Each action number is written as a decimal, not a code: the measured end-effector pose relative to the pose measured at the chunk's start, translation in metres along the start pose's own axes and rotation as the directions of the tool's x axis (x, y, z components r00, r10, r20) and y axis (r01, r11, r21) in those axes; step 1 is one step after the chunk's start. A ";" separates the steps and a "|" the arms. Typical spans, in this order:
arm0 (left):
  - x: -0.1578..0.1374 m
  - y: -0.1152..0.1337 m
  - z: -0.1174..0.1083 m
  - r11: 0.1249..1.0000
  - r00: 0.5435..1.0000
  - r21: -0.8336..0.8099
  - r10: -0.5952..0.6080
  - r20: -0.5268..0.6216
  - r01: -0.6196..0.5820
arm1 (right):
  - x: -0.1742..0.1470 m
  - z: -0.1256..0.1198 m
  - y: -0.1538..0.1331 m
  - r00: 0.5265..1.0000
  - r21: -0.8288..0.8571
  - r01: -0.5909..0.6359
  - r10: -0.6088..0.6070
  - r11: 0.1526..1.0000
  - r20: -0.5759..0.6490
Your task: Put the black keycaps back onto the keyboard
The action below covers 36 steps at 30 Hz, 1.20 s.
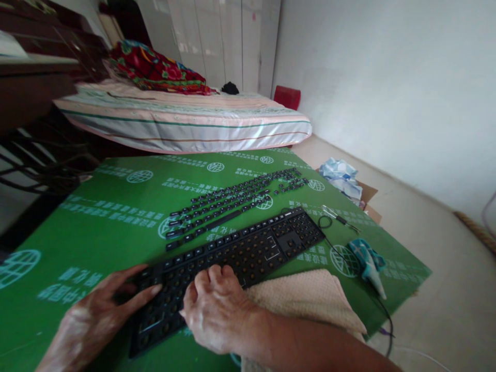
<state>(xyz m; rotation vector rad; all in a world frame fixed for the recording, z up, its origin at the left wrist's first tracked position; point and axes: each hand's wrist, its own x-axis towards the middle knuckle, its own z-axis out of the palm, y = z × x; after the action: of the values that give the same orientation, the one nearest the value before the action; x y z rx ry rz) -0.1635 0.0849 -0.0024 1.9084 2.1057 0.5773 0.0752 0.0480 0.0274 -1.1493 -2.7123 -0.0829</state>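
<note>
A black keyboard [251,253] without most of its keycaps lies slantwise on a green board. The row along its far edge still carries some caps. My left hand [101,305] grips its near left end, thumb across the top and fingers at the far edge. Over the middle-left of the key area, my right hand [219,310] is closed with the fingers curled down. What those fingers hold, if anything, is hidden under them. Loose keycaps [220,204] are laid out in rows beyond the keyboard. A folded beige cloth [306,299] lies beneath my right forearm.
The green board [96,222] spans the work area. On its right lie a thin tool with a black grip [339,218], a teal cloth [368,261] and the keyboard's cable [339,248]. A bed [194,124] stands behind; crumpled plastic [339,175] sits at a cardboard box.
</note>
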 end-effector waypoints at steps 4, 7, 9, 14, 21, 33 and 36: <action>0.000 0.000 0.000 0.998 0.998 -0.049 -0.041 0.053 0.044 | 0.000 -0.002 0.001 1.000 0.009 -0.001 0.001 1.000 -0.008; -0.001 0.004 -0.002 0.998 0.998 -0.055 -0.040 0.054 0.043 | 0.000 -0.003 0.001 1.000 0.010 0.000 0.000 1.000 -0.001; -0.002 0.006 -0.002 0.997 0.997 -0.048 -0.056 0.046 0.058 | 0.000 -0.004 0.001 1.000 0.006 0.003 -0.003 1.000 0.006; -0.002 0.005 -0.002 0.997 0.998 -0.066 -0.048 0.032 0.050 | 0.000 -0.007 0.001 1.000 0.015 0.003 -0.004 1.000 0.027; -0.002 0.007 -0.002 0.995 0.995 -0.056 -0.080 0.052 0.083 | -0.001 -0.005 0.001 1.000 0.016 0.003 -0.003 1.000 0.000; -0.004 0.011 -0.005 0.995 0.993 -0.063 -0.077 0.089 0.082 | 0.000 -0.004 0.001 1.000 0.023 -0.011 0.011 1.000 -0.011; -0.003 0.008 -0.003 0.999 0.997 -0.016 -0.045 0.063 0.046 | -0.001 -0.003 0.001 1.000 0.015 -0.002 0.003 1.000 -0.010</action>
<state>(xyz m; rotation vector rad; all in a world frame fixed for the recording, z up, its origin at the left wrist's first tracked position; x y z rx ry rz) -0.1571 0.0819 0.0037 1.8399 2.0921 0.5174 0.0765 0.0478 0.0298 -1.1449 -2.6977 -0.0677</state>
